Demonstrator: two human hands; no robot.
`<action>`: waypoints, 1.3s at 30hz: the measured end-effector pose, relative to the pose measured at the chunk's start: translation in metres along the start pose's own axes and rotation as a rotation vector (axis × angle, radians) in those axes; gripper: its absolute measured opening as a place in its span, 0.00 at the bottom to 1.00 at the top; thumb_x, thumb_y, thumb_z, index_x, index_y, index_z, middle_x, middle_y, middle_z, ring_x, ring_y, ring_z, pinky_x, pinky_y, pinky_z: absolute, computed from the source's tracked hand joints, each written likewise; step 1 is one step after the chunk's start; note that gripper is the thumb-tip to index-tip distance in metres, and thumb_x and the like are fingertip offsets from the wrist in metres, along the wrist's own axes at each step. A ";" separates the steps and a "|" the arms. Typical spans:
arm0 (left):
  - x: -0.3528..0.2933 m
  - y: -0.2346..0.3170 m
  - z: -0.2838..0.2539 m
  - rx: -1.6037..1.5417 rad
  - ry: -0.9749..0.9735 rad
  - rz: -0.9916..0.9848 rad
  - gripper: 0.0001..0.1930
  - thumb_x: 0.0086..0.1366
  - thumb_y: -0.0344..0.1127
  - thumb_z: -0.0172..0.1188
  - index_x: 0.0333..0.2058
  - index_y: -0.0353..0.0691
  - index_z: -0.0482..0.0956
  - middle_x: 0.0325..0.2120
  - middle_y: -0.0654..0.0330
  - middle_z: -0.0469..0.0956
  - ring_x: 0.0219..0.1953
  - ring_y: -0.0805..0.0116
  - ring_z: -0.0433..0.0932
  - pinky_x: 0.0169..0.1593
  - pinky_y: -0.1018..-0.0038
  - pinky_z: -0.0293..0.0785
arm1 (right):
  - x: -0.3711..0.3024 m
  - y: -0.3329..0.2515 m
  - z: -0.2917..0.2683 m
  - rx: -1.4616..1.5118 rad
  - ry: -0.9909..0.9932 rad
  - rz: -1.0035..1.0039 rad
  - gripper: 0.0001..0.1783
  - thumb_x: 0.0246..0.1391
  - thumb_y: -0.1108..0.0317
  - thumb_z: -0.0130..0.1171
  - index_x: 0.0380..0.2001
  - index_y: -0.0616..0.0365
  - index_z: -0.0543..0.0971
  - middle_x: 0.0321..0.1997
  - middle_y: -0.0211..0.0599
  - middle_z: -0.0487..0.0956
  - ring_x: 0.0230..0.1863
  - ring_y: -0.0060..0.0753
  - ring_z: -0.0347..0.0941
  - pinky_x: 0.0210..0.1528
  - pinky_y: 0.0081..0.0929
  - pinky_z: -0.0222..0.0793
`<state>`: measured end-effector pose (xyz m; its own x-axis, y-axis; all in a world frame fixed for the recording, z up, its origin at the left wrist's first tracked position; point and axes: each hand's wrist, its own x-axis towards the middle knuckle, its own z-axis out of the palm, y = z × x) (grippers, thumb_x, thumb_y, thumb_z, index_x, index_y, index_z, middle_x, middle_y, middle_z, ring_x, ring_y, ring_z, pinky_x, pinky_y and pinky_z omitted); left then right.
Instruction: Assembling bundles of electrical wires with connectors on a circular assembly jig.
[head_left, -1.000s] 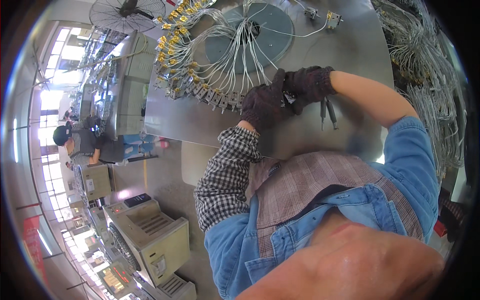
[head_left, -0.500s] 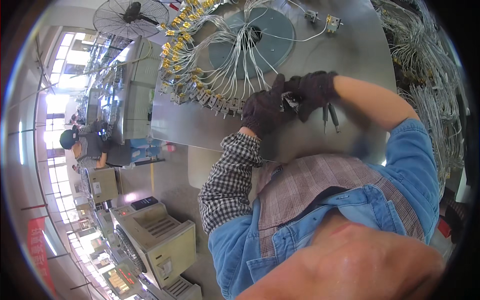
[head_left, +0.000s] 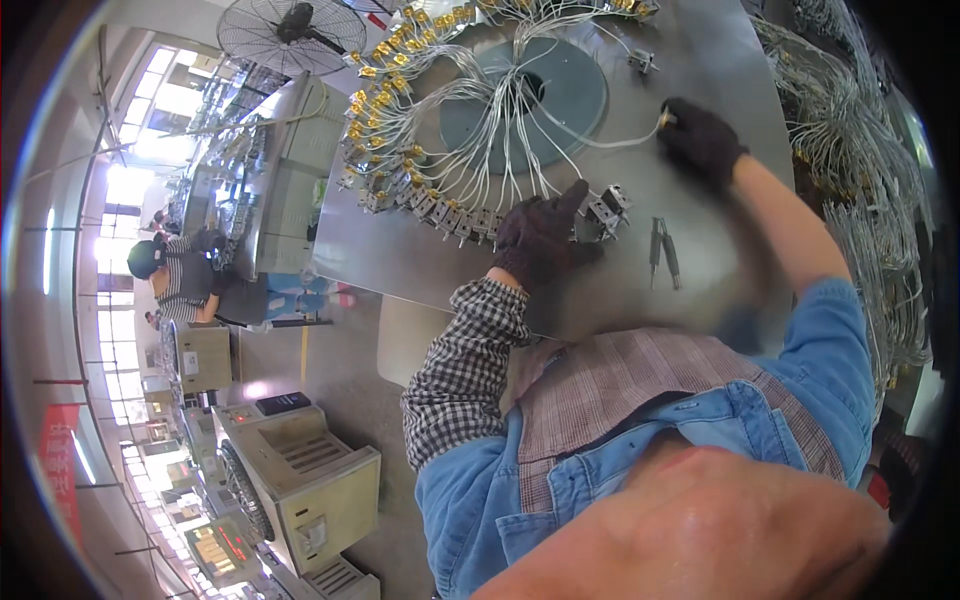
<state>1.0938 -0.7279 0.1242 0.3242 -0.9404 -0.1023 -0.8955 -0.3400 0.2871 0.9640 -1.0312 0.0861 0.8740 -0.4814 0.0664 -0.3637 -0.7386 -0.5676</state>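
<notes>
Both my hands wear dark gloves. At the right of the metal table, my right hand (head_left: 700, 145) is closed on a small metal connector (head_left: 664, 119) at the end of a white cable (head_left: 615, 144). Only the connector's gold-coloured edge shows past the fingertips. My left hand (head_left: 540, 235) rests low over the table, index finger and thumb apart. Just beside its fingers lie small silver metal connectors (head_left: 610, 206); whether the hand touches them I cannot tell. Many white cables spread from a grey round disc (head_left: 590, 105), ending in a curved row of connectors (head_left: 435, 210).
Two slim dark hand tools (head_left: 663, 250) lie near my right forearm. One cabled connector (head_left: 642, 62) sits at the far right. Bundles of cables (head_left: 845, 190) hang beyond the table's right edge. A fan (head_left: 292, 30), a beige machine (head_left: 300, 470) and another person (head_left: 180, 275) are off to the left.
My hands were together over a metal connector. My right hand has moved away, up and right, and taken hold of the cabled connector there. Connectors now lie uncovered beside my left hand.
</notes>
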 end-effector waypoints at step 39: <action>0.138 -0.181 -0.037 0.012 0.244 -0.124 0.26 0.62 0.51 0.57 0.50 0.36 0.73 0.49 0.43 0.77 0.54 0.44 0.74 0.57 0.56 0.70 | -0.063 -0.245 0.150 0.037 -0.342 -0.169 0.28 0.56 0.48 0.54 0.49 0.59 0.71 0.37 0.54 0.82 0.40 0.61 0.79 0.45 0.51 0.74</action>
<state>1.3119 -0.7956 0.0932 0.4943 -0.8639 0.0966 -0.8474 -0.4540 0.2754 1.0465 -0.7494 0.0979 0.9800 -0.1645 -0.1120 -0.1987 -0.7737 -0.6016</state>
